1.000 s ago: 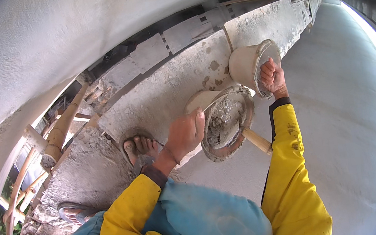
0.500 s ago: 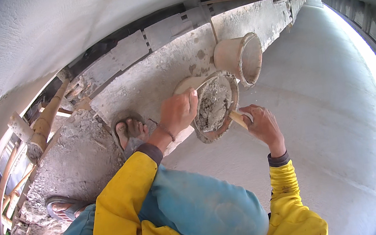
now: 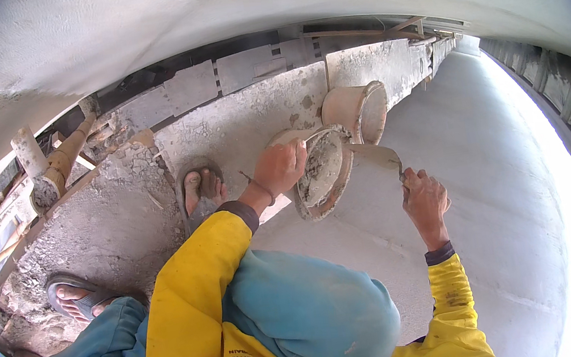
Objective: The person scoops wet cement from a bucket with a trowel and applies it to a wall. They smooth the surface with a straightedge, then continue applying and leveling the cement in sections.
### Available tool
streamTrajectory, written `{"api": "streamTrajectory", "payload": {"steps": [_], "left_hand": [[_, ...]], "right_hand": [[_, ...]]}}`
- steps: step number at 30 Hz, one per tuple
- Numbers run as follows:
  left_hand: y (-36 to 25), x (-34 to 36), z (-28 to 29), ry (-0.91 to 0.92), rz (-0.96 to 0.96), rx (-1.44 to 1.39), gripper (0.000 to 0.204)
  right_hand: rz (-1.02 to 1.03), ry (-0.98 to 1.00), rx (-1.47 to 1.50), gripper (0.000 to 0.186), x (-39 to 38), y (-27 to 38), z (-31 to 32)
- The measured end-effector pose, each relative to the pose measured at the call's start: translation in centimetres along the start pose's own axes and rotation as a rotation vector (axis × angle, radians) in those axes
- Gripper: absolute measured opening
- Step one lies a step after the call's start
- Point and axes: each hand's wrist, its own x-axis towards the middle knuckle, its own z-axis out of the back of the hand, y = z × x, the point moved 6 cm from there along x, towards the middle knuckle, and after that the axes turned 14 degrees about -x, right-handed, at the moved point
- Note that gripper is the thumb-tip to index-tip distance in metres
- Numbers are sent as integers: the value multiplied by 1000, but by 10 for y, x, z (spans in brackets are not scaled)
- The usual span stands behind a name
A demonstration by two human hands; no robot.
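Note:
A bucket of wet grey mortar (image 3: pixel 316 178) tilts in front of me, its rim (image 3: pixel 328 208) caked with dried mix. My left hand (image 3: pixel 283 169) is closed at the near left of that rim, fingers curled over its edge or handle; exactly which is hidden. My right hand (image 3: pixel 426 204) grips a trowel (image 3: pixel 376 156) by its handle, mostly covered by the fingers. The trowel's flat blade points left, its tip close to the bucket's right rim. Whether blade and rim touch, I cannot tell.
Another bucket (image 3: pixel 373 116), crusted and lying tilted, sits just beyond. My sandalled feet stand on a rough, debris-strewn ledge (image 3: pixel 98 219). Bamboo poles (image 3: pixel 70 152) lie at left. A smooth grey surface (image 3: pixel 491 186) spreads to the right, and a pale plastered surface (image 3: pixel 204 14) curves above.
My right hand has moved right and slightly down, drawing the trowel out of the mortar so its blade now shows. The bucket has turned further on its side, my left hand still on it.

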Motion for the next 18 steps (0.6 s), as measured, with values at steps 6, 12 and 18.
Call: {"api": "streamTrajectory", "payload": {"steps": [6,12,18], "left_hand": [[2,-3,-4,6,47,34,39],[1,-4,-3,-48,74,-31,41],[-4,-2,-1,-58,92,-65,44]], "right_hand": [[117,-63,46,26,56,108,-70],[169,43,167,24,20,105,-52],[275,101,143,28,-14,75,-5]]}}
